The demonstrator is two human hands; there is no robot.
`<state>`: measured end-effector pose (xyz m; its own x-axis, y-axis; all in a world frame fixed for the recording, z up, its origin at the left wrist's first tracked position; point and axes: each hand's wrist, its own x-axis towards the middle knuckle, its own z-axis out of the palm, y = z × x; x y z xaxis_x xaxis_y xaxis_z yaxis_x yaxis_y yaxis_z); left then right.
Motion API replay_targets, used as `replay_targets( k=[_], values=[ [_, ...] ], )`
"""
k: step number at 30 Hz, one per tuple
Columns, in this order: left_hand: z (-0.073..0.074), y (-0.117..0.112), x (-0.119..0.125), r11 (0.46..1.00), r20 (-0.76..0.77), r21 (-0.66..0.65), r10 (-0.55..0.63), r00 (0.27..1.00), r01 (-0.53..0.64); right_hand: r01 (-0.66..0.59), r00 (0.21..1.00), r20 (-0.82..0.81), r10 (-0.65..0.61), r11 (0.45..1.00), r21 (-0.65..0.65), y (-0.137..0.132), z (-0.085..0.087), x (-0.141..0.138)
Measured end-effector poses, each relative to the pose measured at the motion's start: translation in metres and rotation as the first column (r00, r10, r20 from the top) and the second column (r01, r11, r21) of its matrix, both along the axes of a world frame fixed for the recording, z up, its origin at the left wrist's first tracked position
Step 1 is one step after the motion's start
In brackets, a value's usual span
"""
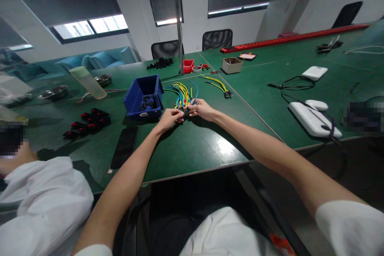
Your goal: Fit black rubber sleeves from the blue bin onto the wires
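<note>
Table edge (192,168), left grip (169,119), right grip (201,109)

tabletop (210,148) green | bin (134,100) blue | wires (181,93) yellow, green, blue | tray (188,65) at 12 o'clock of wires red | parts (87,122) at 9 o'clock of bin black-and-red | box (232,65) tan

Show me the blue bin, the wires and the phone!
blue bin (132,97): head view, on its left wall.
wires (181,93): head view, middle of the bundle.
phone (124,153): head view, middle of its screen.
</note>
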<state>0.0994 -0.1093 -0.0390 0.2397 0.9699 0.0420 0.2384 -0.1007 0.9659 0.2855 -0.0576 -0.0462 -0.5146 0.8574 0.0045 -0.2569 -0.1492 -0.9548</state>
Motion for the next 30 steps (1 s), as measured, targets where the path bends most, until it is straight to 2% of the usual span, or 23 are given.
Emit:
replay_targets(
  k=[7,13,24,30],
  values=[
    [-0.0007,-0.0011,0.0017,0.997,-0.083,0.072,0.025,0.996,-0.019,0.036,0.998,0.041,-0.040,0.994,0.099,-0.0025,-0.0042,-0.0034],
    [-0.0030,-0.0017,0.0004,0.994,-0.089,0.110,0.030,0.996,-0.020,0.046,0.992,0.109,-0.063,0.987,0.155,-0.0013,-0.0077,-0.0043],
    [-0.0069,-0.0025,-0.0002,0.989,-0.087,0.140,0.062,0.994,-0.049,0.026,0.994,0.100,-0.040,0.990,0.138,-0.0046,-0.0026,0.0002],
    [-0.0051,-0.0017,0.0004,0.973,-0.109,0.181,0.164,0.980,-0.143,0.091,0.985,0.133,-0.108,0.988,0.128,-0.0045,-0.0001,-0.0043]
  ],
)
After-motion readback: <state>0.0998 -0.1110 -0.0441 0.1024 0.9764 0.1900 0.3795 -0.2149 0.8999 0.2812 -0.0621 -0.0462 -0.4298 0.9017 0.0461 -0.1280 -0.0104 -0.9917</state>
